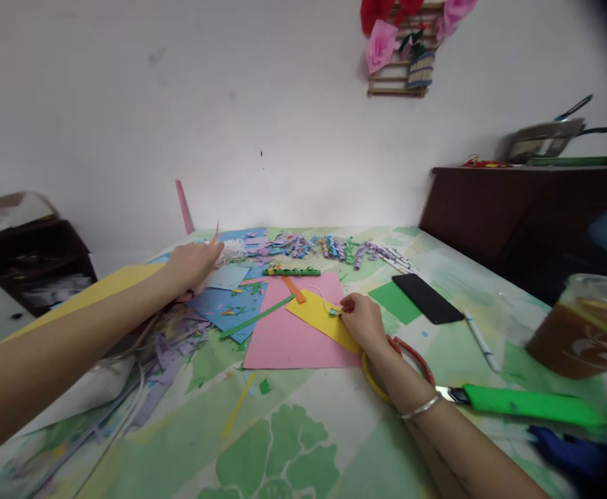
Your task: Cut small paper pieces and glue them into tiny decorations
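My left hand [194, 267] reaches to the back left, fingers closed, beside a heap of white thread [232, 251]. A thin, pointed orange strip [216, 231] sticks up at its fingertips. My right hand [362, 317] is closed in a pinch over a yellow paper piece [314, 314] on a pink sheet [283, 346]. At its fingertips shows a small light-blue paper scrap [333, 312], and a fine white thread curls nearby. Under my right wrist lie scissors [416, 360] with red and yellow handles. Behind the yellow piece are an orange paper strip [294, 290] and a decorated green paper roll [292, 272].
Curled purple and blue paper pieces [329, 247] line the back by the wall. To the right are a black phone [427, 298], a pen [483, 342], a green cutter [532, 404] and a drink cup [584, 326]. Purple paper scraps [165, 360] litter the left.
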`<action>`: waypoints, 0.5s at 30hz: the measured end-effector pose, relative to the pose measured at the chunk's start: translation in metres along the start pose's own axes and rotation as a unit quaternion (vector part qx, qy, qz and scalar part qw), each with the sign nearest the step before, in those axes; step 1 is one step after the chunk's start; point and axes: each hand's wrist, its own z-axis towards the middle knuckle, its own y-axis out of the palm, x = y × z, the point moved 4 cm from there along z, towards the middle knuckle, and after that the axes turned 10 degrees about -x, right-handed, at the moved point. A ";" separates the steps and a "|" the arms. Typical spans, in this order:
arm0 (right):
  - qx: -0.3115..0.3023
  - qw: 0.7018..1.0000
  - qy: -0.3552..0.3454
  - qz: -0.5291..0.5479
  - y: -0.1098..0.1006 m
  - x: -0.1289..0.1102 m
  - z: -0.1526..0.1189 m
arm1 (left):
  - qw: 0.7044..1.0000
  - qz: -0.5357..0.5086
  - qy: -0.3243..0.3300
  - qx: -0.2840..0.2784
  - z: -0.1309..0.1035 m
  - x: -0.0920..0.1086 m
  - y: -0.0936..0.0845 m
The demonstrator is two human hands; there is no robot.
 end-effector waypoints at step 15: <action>0.027 0.968 0.068 0.238 -0.011 0.011 0.009 | 0.986 0.010 0.161 -0.041 -0.066 0.135 -0.029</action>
